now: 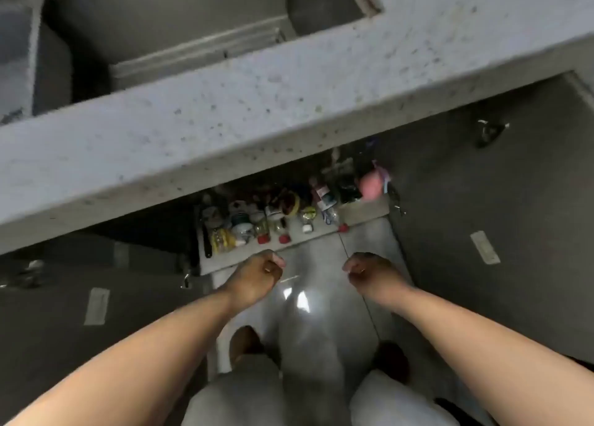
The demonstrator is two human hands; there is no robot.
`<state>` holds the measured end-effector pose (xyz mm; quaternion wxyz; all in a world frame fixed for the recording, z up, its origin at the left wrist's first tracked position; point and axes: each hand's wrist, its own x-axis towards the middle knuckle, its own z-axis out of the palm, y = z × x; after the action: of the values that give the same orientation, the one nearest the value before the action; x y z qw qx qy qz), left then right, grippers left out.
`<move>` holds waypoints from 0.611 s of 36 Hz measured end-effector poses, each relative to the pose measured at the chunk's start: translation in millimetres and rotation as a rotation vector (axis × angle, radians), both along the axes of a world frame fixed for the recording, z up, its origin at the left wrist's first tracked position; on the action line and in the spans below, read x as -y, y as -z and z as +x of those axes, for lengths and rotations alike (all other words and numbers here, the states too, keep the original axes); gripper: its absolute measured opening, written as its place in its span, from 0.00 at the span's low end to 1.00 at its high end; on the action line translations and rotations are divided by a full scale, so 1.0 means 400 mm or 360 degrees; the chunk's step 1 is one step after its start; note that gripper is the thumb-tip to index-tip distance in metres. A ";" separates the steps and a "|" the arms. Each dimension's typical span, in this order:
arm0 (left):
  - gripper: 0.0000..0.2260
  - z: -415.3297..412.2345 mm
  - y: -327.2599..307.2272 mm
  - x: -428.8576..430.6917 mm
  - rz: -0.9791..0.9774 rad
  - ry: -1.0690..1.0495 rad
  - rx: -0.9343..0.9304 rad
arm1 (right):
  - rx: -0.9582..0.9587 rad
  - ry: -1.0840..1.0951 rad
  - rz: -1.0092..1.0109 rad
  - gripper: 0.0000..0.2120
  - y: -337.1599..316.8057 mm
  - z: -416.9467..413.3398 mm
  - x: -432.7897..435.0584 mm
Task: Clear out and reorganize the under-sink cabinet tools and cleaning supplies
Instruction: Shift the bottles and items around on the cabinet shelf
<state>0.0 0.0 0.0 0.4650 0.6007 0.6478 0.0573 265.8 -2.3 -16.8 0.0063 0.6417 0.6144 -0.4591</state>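
The under-sink cabinet stands open, and its pale bottom shelf (363,211) is crowded with supplies. Several small bottles with red caps (263,239) line the front edge. A yellow container (221,240) sits at the left, beside a long black tool handle (207,239). At the back right lies a pink object (369,186). My left hand (260,274) and my right hand (369,271) hover over the floor just in front of the shelf. Both have their fingers curled in and hold nothing. The blur hides the labels.
The speckled grey countertop (257,110) juts out over the cabinet, with the steel sink (160,33) set in it. Dark cabinet doors stand swung open at left (48,313) and right (514,216). Glossy floor tiles (321,297) lie below, and my legs in white trousers show at the bottom.
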 end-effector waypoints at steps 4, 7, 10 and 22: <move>0.09 0.006 0.174 -0.091 0.0118 0.0031 -0.0158 | -0.0038 -0.0077 0.0196 0.10 0.179 -0.020 -0.044; 0.09 0.010 0.305 -0.147 0.0290 0.0185 -0.0258 | -0.0028 -0.0092 0.0259 0.11 0.324 -0.032 -0.088; 0.13 0.006 0.430 -0.198 0.0383 0.0191 -0.0226 | 0.0007 -0.0162 0.0328 0.11 0.440 -0.034 -0.144; 0.11 0.019 0.698 -0.286 0.0741 0.0298 -0.0320 | 0.0063 -0.0301 0.0658 0.11 0.663 -0.045 -0.257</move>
<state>7.6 114.5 -279.1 0.2509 0.7513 0.6019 0.1015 247.8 100.6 -282.1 -0.0703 0.5779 0.7525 -0.3080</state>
